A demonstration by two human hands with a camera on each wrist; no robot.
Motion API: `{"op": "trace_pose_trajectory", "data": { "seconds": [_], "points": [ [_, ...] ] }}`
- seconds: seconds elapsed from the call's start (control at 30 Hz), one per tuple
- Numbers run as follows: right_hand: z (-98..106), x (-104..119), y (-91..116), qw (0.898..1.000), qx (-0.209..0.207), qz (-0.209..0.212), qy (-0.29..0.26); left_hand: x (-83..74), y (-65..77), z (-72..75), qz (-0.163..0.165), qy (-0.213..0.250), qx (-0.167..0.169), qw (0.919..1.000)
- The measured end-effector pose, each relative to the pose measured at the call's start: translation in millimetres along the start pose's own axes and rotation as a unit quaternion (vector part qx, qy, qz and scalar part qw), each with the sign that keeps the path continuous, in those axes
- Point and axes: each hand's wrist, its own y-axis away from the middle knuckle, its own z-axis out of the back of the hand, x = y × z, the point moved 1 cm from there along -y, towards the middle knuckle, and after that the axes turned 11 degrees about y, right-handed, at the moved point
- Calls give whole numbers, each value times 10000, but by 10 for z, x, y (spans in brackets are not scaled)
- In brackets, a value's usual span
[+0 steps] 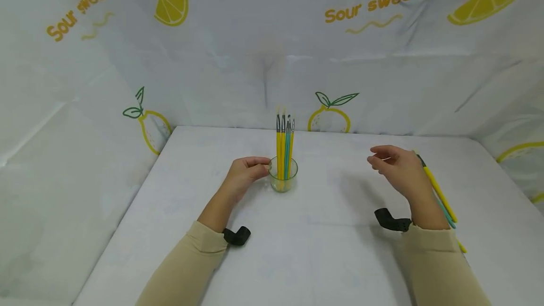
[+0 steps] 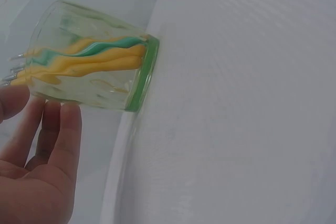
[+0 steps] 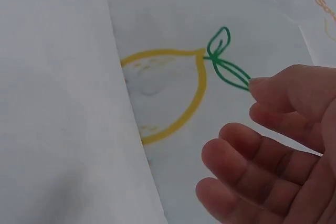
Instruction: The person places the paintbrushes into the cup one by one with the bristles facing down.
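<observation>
A clear glass cup [image 1: 277, 187] with a green-tinted base [image 2: 143, 80] stands near the middle of the table. Several paintbrushes [image 1: 279, 148] with yellow and teal handles stand in it, bristles up. My left hand [image 1: 241, 176] holds the cup at its left side near the rim, thumb in front and fingertips [image 2: 71, 113] against the wall. To the right, above the table, hovers my right hand [image 1: 399, 169], its fingers loosely bent and holding nothing. Beside and partly behind the right wrist lie more brushes, a yellow one [image 1: 442, 196] and a teal one [image 1: 447, 214] among them.
The white-covered table [image 1: 323, 249] ends at a back edge against a hanging white cloth [image 1: 238, 74] printed with lemons and lettering. Another yellow handle [image 1: 462, 246] pokes out from behind the right sleeve [image 1: 437, 263]. Each wrist wears a black camera mount [image 1: 391, 221].
</observation>
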Motion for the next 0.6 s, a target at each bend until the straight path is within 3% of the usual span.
{"op": "trace_pose_trajectory", "data": {
  "seconds": [0.07, 0.27, 0.6],
  "points": [
    [69, -95, 23, 9994, 4, -53, 328, 6, -5, 0, 30, -38, 36, 10000],
    [231, -362, 13, 9939, 594, -288, 882, -9, -14, 18, 36, -218, 2, 9998],
    [349, -695, 8, 9694, 1718, -1212, 1266, -10, -23, 32, 122, -134, 54, 9998]
  ]
}}
